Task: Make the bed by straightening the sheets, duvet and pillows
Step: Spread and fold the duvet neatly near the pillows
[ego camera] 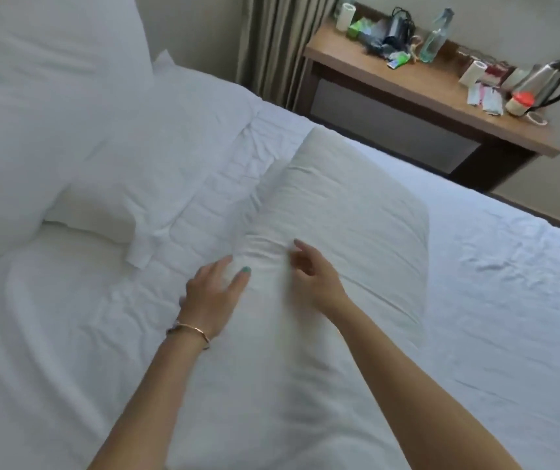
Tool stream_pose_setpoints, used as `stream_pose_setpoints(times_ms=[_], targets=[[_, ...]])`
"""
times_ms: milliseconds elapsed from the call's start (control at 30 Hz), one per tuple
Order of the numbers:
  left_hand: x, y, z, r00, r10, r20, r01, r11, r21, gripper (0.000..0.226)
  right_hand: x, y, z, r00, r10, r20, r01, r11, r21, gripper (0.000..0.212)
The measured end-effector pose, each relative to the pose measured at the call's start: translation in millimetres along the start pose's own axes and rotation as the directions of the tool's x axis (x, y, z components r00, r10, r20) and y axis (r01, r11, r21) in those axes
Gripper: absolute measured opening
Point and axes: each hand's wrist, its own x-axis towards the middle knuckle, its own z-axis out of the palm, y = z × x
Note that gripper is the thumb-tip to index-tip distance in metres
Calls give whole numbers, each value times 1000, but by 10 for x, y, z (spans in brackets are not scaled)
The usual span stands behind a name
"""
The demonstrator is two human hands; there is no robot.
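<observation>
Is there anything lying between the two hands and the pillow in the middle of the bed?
Nothing visible does. The left hand and the right hand are already at the near edge of the pillow, fingers relaxed, with only white sheet around it.

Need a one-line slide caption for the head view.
Both open hands, left hand and right hand, reach onto a white pillow on the bed.
</observation>
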Motion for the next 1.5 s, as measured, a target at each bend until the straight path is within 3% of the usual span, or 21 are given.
stream_pose_setpoints(times_ms=[67, 133, 200, 233, 333, 400, 567, 667, 1200, 1500], targets=[[-44, 95, 395, 994, 99, 35, -105, 930, 351, 76, 69, 314, -52, 995, -38, -89, 13, 963, -268, 56], [-55, 83, 842, 983, 161, 84, -181, 828, 530, 69, 128, 494, -142, 998, -61, 18, 64, 943, -327, 52], [3, -65, 1018, 982, 172, 78, -184, 778, 600, 71, 213, 645, -235, 993, -115, 24, 116, 941, -317, 48], [62, -237, 1064, 984, 172, 48, -164, 768, 618, 73, 277, 699, -277, 992, -123, -6, 110, 909, -402, 46], [121, -597, 1079, 992, 124, 17, -108, 783, 613, 77, 566, 640, -242, 989, -142, -35, 62, 626, -777, 70], [162, -692, 1127, 995, 91, 32, -92, 785, 613, 77, 906, 479, -158, 990, -116, -75, 21, 662, -749, 80], [457, -969, 1277, 998, 60, 20, -60, 792, 607, 75, 1646, 362, 81, 986, -96, 138, 167, 677, -717, 80], [597, -1070, 1363, 998, 29, 57, -57, 805, 591, 74, 1765, 582, 281, 988, -113, 107, 155, 662, -733, 77], [884, -1306, 1599, 995, 70, -73, -12, 795, 607, 69, 2179, 913, 563, 967, -243, 74, 216, 633, -744, 77], [878, -1274, 1568, 989, 92, -114, 2, 770, 639, 70, 2205, 922, 524, 966, -243, 93, 238, 679, -695, 78]])
